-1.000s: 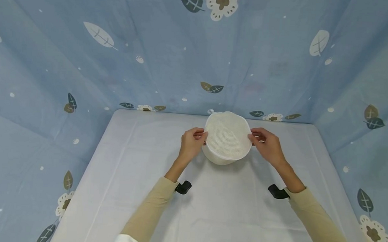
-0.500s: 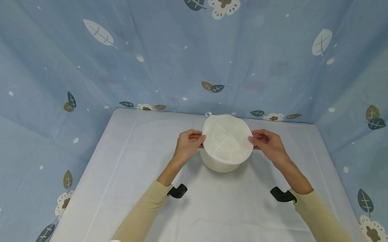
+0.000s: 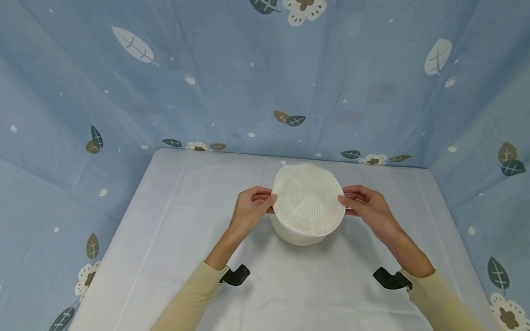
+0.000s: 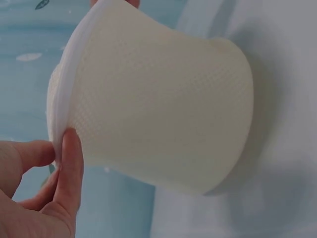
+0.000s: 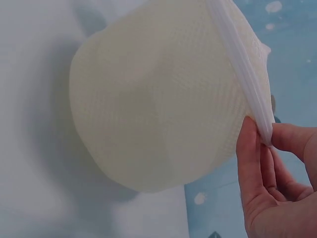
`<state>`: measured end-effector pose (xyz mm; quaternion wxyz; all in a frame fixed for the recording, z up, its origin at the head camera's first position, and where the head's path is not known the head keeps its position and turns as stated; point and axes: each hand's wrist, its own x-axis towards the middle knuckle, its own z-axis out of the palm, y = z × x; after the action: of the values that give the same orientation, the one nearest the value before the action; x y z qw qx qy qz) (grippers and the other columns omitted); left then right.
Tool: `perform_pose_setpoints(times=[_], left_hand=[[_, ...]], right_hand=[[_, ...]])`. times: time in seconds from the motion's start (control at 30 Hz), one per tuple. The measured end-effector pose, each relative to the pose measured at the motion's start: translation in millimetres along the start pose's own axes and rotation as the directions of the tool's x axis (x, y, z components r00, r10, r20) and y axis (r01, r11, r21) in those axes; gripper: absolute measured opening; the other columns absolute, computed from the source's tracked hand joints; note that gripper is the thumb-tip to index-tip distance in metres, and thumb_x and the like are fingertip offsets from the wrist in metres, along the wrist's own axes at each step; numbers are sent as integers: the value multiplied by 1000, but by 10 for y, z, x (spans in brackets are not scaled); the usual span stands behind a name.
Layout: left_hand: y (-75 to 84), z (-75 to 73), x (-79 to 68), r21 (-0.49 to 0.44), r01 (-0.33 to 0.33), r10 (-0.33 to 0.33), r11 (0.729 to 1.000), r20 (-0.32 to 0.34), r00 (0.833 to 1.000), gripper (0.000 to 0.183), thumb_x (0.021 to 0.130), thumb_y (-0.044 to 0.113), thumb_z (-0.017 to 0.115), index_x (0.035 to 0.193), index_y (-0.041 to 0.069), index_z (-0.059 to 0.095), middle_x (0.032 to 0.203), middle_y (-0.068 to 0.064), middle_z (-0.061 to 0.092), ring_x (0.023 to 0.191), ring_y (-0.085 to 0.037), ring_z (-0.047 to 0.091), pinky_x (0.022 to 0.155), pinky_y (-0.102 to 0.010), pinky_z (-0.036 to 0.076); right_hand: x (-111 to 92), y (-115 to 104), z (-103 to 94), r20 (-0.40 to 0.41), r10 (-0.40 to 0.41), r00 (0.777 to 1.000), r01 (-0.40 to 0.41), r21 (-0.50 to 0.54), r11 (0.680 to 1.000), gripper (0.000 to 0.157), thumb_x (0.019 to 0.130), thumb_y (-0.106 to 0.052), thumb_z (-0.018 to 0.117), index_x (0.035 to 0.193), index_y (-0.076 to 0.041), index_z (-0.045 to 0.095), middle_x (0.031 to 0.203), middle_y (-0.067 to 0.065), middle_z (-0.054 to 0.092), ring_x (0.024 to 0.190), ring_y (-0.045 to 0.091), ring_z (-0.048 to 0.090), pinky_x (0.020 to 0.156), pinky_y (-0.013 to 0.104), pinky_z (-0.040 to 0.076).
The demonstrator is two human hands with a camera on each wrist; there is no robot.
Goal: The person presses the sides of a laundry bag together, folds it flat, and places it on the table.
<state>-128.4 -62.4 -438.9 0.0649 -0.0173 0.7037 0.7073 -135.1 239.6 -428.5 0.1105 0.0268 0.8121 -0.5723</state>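
Note:
A cream-white mesh laundry bag, round and drum-shaped, stands between my two hands, its flat top facing up and tilted toward me. My left hand pinches the left side of its rim between thumb and fingers. Opposite it, my right hand pinches the right side of the rim. In the left wrist view, a white band that looks like a zipper runs round the bag's top edge. The same band shows in the right wrist view above my fingertips. Whether the bag's base touches the table cannot be told.
A white cloth covers the table under the bag. Blue fabric with leaves and flowers hangs behind the table and along both sides. A black wrist mount sits at my left cuff, another mount at my right.
Both hands have drawn the bag toward me and slightly left. Its top appears rounder and fuller, and the small loop at its back edge is now barely visible. Both grips hold.

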Motion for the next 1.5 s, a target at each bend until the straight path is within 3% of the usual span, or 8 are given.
perform_pose_setpoints(times=[0.1, 0.3, 0.53, 1.23, 1.5], left_hand=[[12, -25, -69, -11, 26, -26, 1000, 23, 999, 27, 87, 13, 69, 107, -5, 63, 95, -21, 66, 77, -25, 68, 69, -35, 57], [209, -52, -309, -1, 48, -48, 999, 45, 998, 26, 88, 6, 67, 107, -10, 61, 94, -23, 65, 76, -26, 67, 69, -34, 57], [174, -85, -418, -3, 62, -62, 998, 45, 997, 25, 88, 6, 67, 107, -10, 60, 93, -23, 64, 76, -25, 67, 68, -33, 57], [-36, -111, -417, 38, 37, -39, 999, 55, 998, 25, 87, 4, 67, 105, -12, 60, 91, -26, 64, 78, -34, 66, 69, -40, 57], [-141, -119, -394, 52, 50, -53, 997, 64, 997, 24, 89, 5, 65, 106, -11, 60, 92, -25, 64, 76, -29, 66, 71, -44, 56]], right_hand=[[-49, 29, 14, 12, 9, 1000, -9, 10, 1000, 52, 84, -38, 72, 120, -4, 56, 108, 15, 59, 87, 18, 65, 76, 29, 56], [-155, 76, 45, 43, 25, 999, -26, 21, 999, 51, 84, -36, 72, 120, -3, 55, 107, 16, 59, 86, 18, 65, 76, 30, 56], [-239, 123, 101, 54, 27, 998, -29, 41, 999, 48, 84, -32, 73, 117, -1, 56, 101, 17, 58, 82, 19, 65, 74, 33, 56], [-202, 418, 192, 87, 98, 991, -106, 91, 990, 50, 82, -32, 75, 117, -2, 55, 101, 15, 61, 83, 22, 65, 75, 39, 56], [-175, 481, 240, 61, 102, 993, -107, 92, 990, 47, 81, -30, 76, 114, -2, 58, 97, 15, 62, 81, 22, 65, 71, 36, 57]])
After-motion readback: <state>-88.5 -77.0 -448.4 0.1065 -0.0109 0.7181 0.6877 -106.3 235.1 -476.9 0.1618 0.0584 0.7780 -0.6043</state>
